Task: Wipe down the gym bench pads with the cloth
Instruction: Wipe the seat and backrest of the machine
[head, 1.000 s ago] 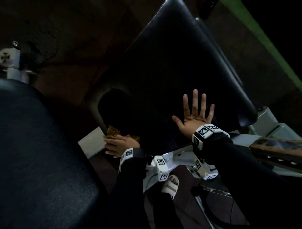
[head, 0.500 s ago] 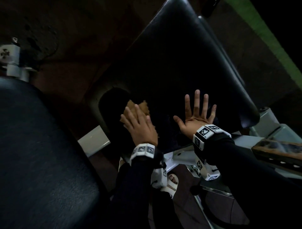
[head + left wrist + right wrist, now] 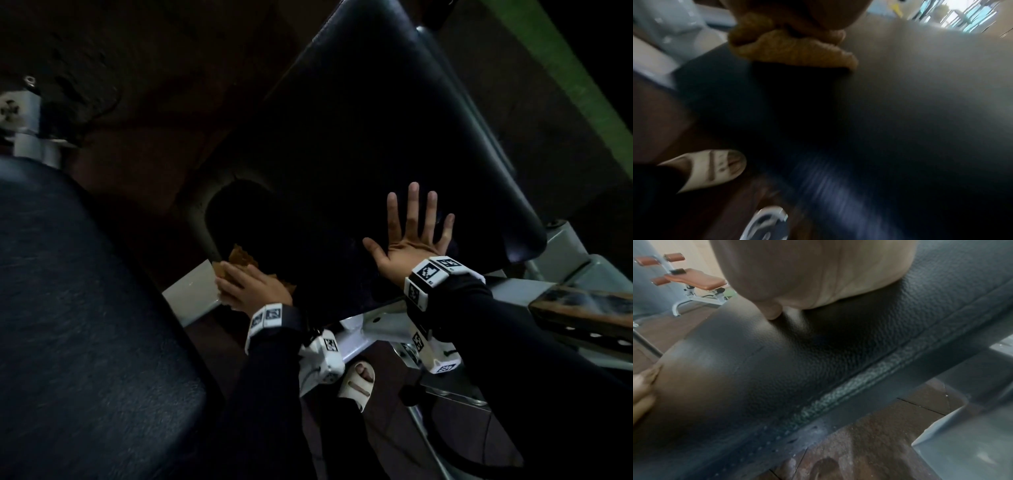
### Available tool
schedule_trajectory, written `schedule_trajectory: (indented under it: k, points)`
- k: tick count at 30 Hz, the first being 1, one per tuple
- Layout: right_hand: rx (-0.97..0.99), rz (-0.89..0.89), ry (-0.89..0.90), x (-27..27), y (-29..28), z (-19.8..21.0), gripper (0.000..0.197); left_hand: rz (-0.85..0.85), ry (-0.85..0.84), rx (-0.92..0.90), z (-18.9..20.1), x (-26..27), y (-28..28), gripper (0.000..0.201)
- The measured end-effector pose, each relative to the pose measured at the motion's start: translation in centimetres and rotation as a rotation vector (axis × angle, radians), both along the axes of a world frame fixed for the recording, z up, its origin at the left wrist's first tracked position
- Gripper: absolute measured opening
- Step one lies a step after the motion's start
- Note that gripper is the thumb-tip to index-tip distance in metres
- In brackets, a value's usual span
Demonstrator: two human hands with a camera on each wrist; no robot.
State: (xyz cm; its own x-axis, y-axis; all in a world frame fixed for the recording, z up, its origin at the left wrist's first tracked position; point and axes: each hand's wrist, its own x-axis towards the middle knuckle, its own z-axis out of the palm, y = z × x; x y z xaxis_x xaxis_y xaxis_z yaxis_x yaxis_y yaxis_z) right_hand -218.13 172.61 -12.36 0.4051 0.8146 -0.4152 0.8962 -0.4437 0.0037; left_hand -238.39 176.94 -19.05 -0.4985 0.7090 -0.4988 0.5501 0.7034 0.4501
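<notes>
We press our right hand (image 3: 409,245) flat on the black bench pad (image 3: 359,137) in the centre of the head view, fingers straight and spread wide. Our left hand (image 3: 251,289) sits at the pad's lower-left edge, fingers curled over the bunched tan cloth (image 3: 239,257), which lies against the pad's side, just beside a white frame bar (image 3: 191,296). In the left wrist view the cloth (image 3: 793,48) bulges under the fingers at the top. A second dark pad (image 3: 78,325) fills the left of the frame.
</notes>
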Motion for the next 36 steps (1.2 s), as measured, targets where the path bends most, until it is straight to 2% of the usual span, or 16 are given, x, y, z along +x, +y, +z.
schedule_trajectory:
  k: [2, 5, 11, 13, 15, 18, 21, 23, 27, 29, 36]
  points:
    - [-0.007, 0.0, 0.008, 0.0, 0.0, 0.0, 0.084, -0.021, 0.021, 0.003, 0.1, 0.4, 2.0, 0.053]
    - [-0.006, 0.003, 0.004, 0.0, 0.0, 0.1, 0.085, -0.139, 0.006, 0.066, 0.6, 1.6, 3.5, 0.054]
    - [-0.018, 0.005, 0.011, 0.0, 0.0, 0.4, 0.086, -0.564, -0.055, 0.245, 1.6, 3.7, -1.1, 0.056]
    - [-0.025, 0.004, 0.016, 0.0, 0.1, 0.5, 0.086, -0.578, -0.073, 0.246, 1.1, 2.8, -2.9, 0.056]
    - [-0.032, -0.003, 0.019, -0.1, 0.1, 0.6, 0.085, -0.493, -0.068, 0.218, 0.5, 1.4, -3.5, 0.056]
    - [-0.031, -0.004, 0.01, -0.1, 0.0, 0.6, 0.085, -0.325, -0.045, 0.174, 0.1, 0.7, -2.5, 0.056]
    - [-0.03, -0.004, 0.005, -0.1, 0.0, 0.6, 0.085, -0.267, -0.002, 0.119, 0.4, 1.5, -0.1, 0.056]
    - [-0.034, -0.008, 0.011, 0.0, 0.0, 0.6, 0.085, -0.337, 0.005, 0.128, 0.6, 2.2, 1.6, 0.057]
    - [-0.046, -0.022, 0.004, 0.0, 0.1, 0.4, 0.084, -0.638, -0.017, 0.27, 1.6, 4.3, 5.0, 0.057]
    - [-0.052, -0.029, 0.002, 0.0, 0.0, 0.4, 0.084, -0.735, 0.019, 0.295, 2.0, 5.1, 7.2, 0.056]
    - [-0.066, -0.041, -0.001, -0.1, 0.0, 0.5, 0.083, -0.789, 0.042, 0.308, 1.6, 2.5, 14.5, 0.055]
